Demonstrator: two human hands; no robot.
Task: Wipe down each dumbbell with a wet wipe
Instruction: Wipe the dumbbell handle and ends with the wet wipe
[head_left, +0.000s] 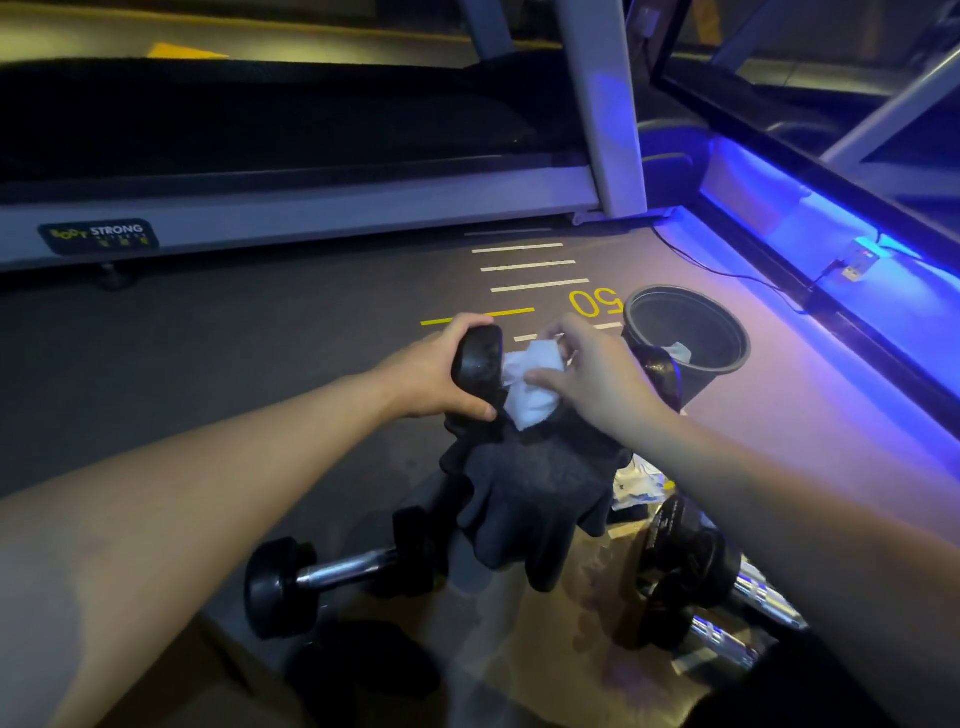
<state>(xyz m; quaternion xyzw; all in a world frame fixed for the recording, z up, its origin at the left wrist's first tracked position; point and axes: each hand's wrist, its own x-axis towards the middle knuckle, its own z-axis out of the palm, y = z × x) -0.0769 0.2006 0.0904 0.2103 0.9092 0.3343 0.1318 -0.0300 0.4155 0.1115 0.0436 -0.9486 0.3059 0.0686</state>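
Note:
I hold a black dumbbell (480, 364) up in front of me. My left hand (436, 371) grips its left head. My right hand (592, 371) pinches a white wet wipe (532, 387) wrapped round the handle, which the wipe and my fingers hide. The dumbbell's right head (662, 371) shows past my right hand. A second dumbbell (332, 577) with a chrome handle lies on the floor below my left arm. More black dumbbells (685, 566) with chrome handles lie under my right forearm.
A dark cloth (535, 493) hangs below the held dumbbell. A black bin (685, 332) with a used wipe inside stands to the right. A wipe packet (639, 486) lies behind the cloth. A treadmill (291, 208) stands ahead, with a blue-lit ledge (831, 249) on the right.

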